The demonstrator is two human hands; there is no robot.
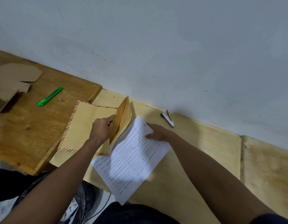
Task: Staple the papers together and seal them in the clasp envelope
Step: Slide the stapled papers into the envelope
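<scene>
A yellow-brown envelope [85, 125] with a red-and-black striped border lies across two wooden table tops, its flap [124, 113] standing up at the right end. My left hand [103, 128] pinches the envelope's mouth edge and holds it apart. My right hand [157, 132] grips the top edge of the printed white papers [132, 160], which lie slanted just right of the envelope's mouth; their upper left corner sits at the opening. A small stapler [167, 118] lies near the wall, beyond my right hand.
A green utility knife [49, 97] and cardboard pieces [12, 83] lie on the darker table [27, 139] at left. The pale table [204, 151] runs along the white wall [156, 46]. Cables and dark cloth show below the table edge.
</scene>
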